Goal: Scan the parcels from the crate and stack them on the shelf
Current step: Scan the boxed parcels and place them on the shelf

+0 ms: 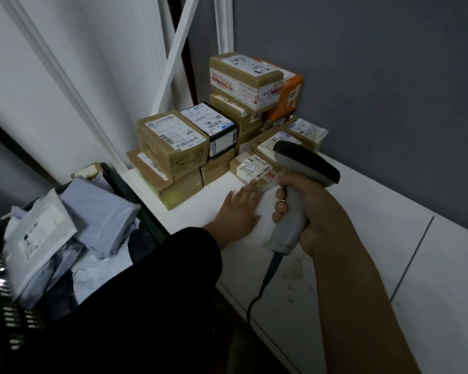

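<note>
1. Head view, looking down: a person's right hand (312,214) grips a grey barcode scanner (305,164) by its handle, fingers (280,209) curled tight round the grip. The scanner's dark head points toward a small parcel (250,168) at the near edge of the pile.
2. The left hand (237,210), coming out of a dark sleeve (160,279), lies flat on the white shelf (362,228). Its fingers are straight and hold nothing, and the fingertips touch the near side of the small parcel.
3. The small parcel sits on the shelf just beside the scanner's head, its white label with barcodes facing up.
4. Behind it, stacked parcels (173,141) fill the far corner of the shelf against the grey wall (376,76). They are mostly brown taped cartons, each with a shipping label. An orange box (289,99) sits near the top of the far tier, partly under a brown carton.
5. A dark cable (265,282) trails from the bottom of the scanner's handle toward the near edge of the shelf.
6. To the left, a dark crate (138,198) stands against the shelf's end, holding soft mailer bags (103,209) in pale grey-lilac and a white one with a label, heaped loosely.
</note>
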